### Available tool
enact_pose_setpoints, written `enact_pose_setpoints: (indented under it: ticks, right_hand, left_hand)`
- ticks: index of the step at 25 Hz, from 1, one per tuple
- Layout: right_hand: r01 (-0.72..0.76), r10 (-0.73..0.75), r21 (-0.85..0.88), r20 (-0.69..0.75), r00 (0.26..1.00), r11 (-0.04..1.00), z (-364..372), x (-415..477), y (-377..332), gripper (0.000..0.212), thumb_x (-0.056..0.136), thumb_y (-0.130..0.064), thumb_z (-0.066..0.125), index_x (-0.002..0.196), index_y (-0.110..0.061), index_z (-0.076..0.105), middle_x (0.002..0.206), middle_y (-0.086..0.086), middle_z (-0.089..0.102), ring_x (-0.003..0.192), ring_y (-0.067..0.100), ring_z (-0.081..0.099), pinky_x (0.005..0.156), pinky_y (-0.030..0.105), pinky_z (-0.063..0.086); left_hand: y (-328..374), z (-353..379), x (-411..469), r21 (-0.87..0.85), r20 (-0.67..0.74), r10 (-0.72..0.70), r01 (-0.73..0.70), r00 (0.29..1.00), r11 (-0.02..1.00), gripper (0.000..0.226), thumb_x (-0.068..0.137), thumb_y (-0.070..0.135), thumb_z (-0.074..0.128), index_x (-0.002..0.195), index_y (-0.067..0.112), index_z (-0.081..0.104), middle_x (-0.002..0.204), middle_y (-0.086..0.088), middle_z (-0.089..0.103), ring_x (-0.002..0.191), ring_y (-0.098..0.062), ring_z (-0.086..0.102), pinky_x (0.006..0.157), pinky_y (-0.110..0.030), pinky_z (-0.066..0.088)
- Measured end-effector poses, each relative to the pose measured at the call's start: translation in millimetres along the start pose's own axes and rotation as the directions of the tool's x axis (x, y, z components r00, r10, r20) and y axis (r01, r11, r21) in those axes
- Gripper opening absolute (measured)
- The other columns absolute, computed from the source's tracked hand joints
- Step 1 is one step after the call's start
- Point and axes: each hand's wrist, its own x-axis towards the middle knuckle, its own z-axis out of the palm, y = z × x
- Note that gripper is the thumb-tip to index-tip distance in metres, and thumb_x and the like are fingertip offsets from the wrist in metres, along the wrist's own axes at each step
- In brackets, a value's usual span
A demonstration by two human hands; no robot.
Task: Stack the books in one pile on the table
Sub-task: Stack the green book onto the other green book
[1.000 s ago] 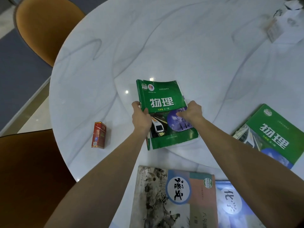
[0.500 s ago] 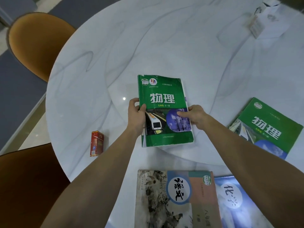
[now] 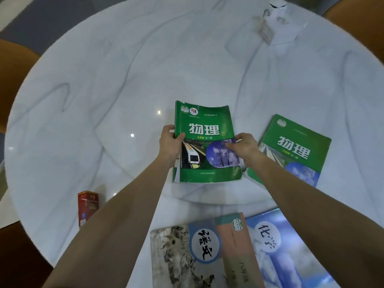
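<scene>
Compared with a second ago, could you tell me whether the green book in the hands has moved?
Yes. The held green book has shifted right, toward the other green book and away from the red box.

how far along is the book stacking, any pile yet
No pile of different books shows yet. In hand: the left hand and right hand grip the sides of a green physics book at the table's middle; another book may lie under it, its white edge showing. Left: the second green physics book to the right, and the grey ink-painting book and blue book near the front edge.
</scene>
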Motion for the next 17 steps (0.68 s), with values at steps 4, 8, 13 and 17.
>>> enact_pose_setpoints:
  ticks: [4,8,13,17]
  right_hand:
    - [0.009,-0.009,-0.108,0.009,1.000,0.994,3,-1,12,0.022,0.079,-0.020,0.073,0.092,-0.005,0.064,0.092,0.016,0.068,0.087,0.029,0.063,0.075,0.030,0.050]
    - [0.025,-0.028,-0.167,-0.018,0.999,0.986,10,-2,16,0.030,0.080,-0.021,0.071,0.099,0.001,0.064,0.104,0.021,0.068,0.099,0.034,0.063,0.084,0.036,0.052]
    - [0.029,-0.044,-0.322,-0.038,0.998,0.946,13,-3,14,0.033,0.084,-0.025,0.067,0.104,0.001,0.063,0.108,0.021,0.066,0.099,0.032,0.062,0.074,0.028,0.045]
    - [0.086,-0.119,-0.430,-0.049,0.992,0.899,11,-12,13,0.033,0.089,-0.023,0.056,0.115,-0.002,0.057,0.117,0.020,0.060,0.106,0.034,0.058,0.088,0.038,0.050]
  left_hand:
    - [-13,11,0,0.113,-0.034,-0.013,0.016,0.999,0.993,0.033,0.094,0.012,0.050,0.126,0.011,0.042,0.112,-0.016,0.064,0.077,-0.018,0.063,0.063,-0.027,0.049]
    - [-17,12,-1,0.256,-0.096,0.058,-0.032,0.994,0.966,0.035,0.094,0.010,0.048,0.129,0.008,0.045,0.114,-0.017,0.064,0.084,-0.021,0.059,0.072,-0.028,0.047]
    - [-17,16,-9,0.571,-0.081,0.114,-0.047,0.990,0.820,0.029,0.089,0.008,0.048,0.117,0.003,0.052,0.115,-0.020,0.059,0.104,-0.033,0.057,0.084,-0.041,0.050]
    - [-14,10,-19,0.785,-0.025,0.180,-0.092,0.983,0.612,0.028,0.089,0.009,0.044,0.115,0.002,0.052,0.117,-0.020,0.052,0.110,-0.035,0.047,0.084,-0.045,0.045]
